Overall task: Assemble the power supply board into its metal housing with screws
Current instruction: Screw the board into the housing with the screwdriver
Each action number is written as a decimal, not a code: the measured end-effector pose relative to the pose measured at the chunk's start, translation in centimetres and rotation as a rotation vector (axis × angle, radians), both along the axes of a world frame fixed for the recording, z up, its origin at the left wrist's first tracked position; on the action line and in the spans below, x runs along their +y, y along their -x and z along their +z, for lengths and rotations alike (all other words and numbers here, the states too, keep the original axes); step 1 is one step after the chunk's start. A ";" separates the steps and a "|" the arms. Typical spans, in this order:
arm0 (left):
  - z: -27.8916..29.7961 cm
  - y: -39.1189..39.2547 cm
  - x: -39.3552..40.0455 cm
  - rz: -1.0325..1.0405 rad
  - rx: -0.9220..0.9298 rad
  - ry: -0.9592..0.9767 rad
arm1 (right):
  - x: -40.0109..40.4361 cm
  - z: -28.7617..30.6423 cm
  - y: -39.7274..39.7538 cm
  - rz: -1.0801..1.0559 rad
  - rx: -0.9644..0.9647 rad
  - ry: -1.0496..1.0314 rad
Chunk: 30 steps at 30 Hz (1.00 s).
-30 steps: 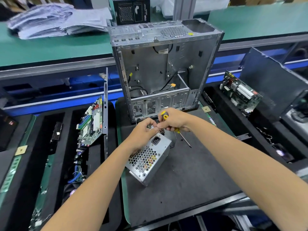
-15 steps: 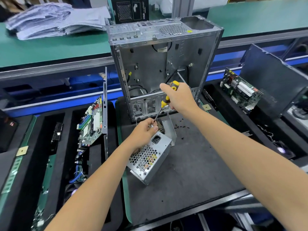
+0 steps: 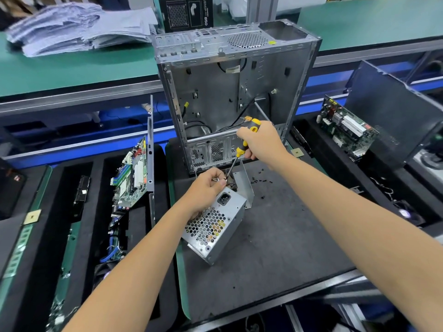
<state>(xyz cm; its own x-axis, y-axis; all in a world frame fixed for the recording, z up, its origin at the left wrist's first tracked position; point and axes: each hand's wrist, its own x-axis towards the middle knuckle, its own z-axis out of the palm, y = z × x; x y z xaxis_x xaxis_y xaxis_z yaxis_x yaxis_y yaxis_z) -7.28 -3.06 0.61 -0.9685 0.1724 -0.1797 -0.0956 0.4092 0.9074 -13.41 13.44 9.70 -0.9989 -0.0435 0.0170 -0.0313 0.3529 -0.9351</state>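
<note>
Driving a screw looks to be the step in hand: the right hand (image 3: 262,144) is wrapped round the yellow-and-black screwdriver (image 3: 242,149), its tip slanting down to where the left hand (image 3: 207,185) pinches something small (too hidden to name) at the top of the power supply housing (image 3: 215,226), near the mat's (image 3: 287,248) far left corner. Next comes seating tip and turning squarely.
</note>
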 end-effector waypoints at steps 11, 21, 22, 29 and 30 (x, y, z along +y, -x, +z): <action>0.1 -0.1 0.0 0.014 0.013 -0.004 | 0.1 0.2 -0.1 0.012 -0.016 0.002; 0.0 0.0 0.2 0.004 0.015 0.019 | 0.4 0.3 -0.2 0.011 -0.046 0.015; 0.0 0.0 0.2 0.003 0.016 0.017 | 0.4 0.3 -0.2 0.012 -0.050 0.014; 0.0 0.0 0.2 0.004 0.021 0.020 | 0.6 0.2 -0.1 0.000 -0.099 0.050; -0.1 0.0 0.2 0.003 0.022 0.021 | 0.7 0.1 -0.1 -0.015 -0.119 0.058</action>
<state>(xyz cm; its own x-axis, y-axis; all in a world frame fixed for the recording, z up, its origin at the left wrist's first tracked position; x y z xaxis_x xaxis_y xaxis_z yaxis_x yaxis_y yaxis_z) -7.28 -2.88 0.55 -0.9729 0.1657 -0.1615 -0.0767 0.4276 0.9007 -13.30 14.12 9.82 -0.9946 -0.0305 -0.0994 0.0860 0.2976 -0.9508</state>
